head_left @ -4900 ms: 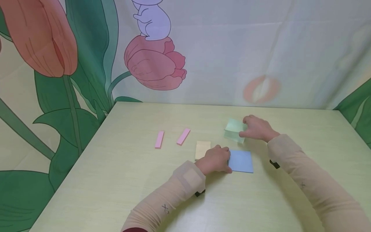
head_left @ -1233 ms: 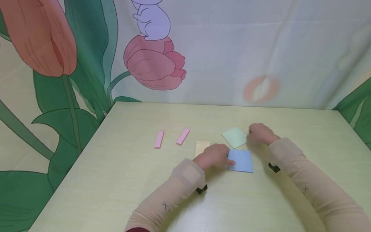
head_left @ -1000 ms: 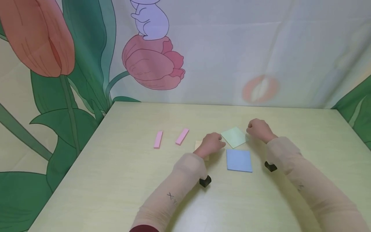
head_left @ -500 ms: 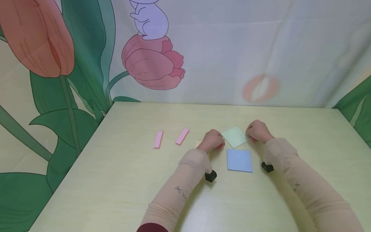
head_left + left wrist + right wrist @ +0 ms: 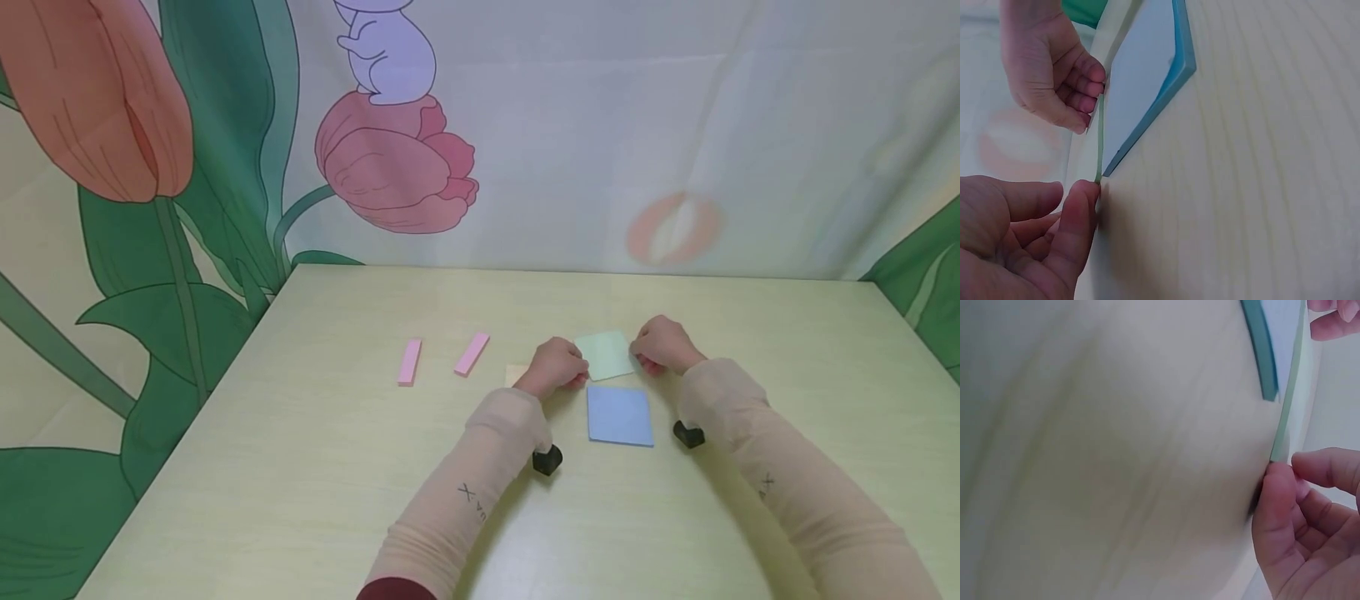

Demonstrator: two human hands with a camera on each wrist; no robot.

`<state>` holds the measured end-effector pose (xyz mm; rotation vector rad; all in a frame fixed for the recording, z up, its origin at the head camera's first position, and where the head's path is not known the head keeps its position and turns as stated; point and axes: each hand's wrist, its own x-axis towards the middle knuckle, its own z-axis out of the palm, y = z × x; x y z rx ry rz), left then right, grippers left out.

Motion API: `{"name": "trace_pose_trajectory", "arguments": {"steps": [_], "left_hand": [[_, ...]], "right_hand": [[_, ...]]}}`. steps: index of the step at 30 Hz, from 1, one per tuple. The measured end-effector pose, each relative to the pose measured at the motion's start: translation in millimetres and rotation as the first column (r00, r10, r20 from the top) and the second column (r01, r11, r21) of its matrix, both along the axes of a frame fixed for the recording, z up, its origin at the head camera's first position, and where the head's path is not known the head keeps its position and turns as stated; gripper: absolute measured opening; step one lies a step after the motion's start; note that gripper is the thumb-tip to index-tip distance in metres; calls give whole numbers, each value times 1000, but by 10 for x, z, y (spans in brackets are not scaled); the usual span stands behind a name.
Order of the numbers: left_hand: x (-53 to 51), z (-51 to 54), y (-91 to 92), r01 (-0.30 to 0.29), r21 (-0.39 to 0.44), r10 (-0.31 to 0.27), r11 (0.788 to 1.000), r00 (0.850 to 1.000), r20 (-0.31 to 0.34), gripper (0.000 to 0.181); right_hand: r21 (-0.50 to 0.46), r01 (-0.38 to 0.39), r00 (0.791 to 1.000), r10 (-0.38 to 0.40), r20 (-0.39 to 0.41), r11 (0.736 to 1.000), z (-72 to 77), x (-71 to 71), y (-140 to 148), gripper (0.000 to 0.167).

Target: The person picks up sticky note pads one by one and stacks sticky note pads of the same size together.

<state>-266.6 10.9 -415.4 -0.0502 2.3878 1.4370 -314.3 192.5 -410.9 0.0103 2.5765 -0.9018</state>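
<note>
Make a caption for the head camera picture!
Left hand and right hand flank the green square, blue square nearer.

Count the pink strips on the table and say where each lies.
2, both left of the green paper: the left pink strip, and the right pink strip, more slanted, nearer the left hand. Any behind the sleeves would be hidden.

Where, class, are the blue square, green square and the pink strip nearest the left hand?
Blue square (image 5: 620, 416), head view: middle of its top.
Green square (image 5: 606, 356), head view: middle of its top.
Pink strip (image 5: 472, 353), head view: middle of its top.
</note>
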Motion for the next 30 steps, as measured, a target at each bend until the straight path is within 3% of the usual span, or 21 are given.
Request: {"name": "trace_pose_trajectory", "arguments": {"steps": [13, 20, 30], "left_hand": [[21, 3, 15, 4, -73, -8, 997, 998, -55, 12], [33, 1, 12, 41, -183, -63, 982, 991, -114, 32], [14, -11, 25, 35, -270, -78, 962, 986, -148, 39]], "right_hand": [[-3, -5, 999, 5, 37, 1000, 14, 33, 3, 13], [-17, 1, 999, 0, 54, 1000, 5, 40, 0, 12], [-26, -2, 999, 4, 48, 1000, 43, 99, -25, 11]]}}
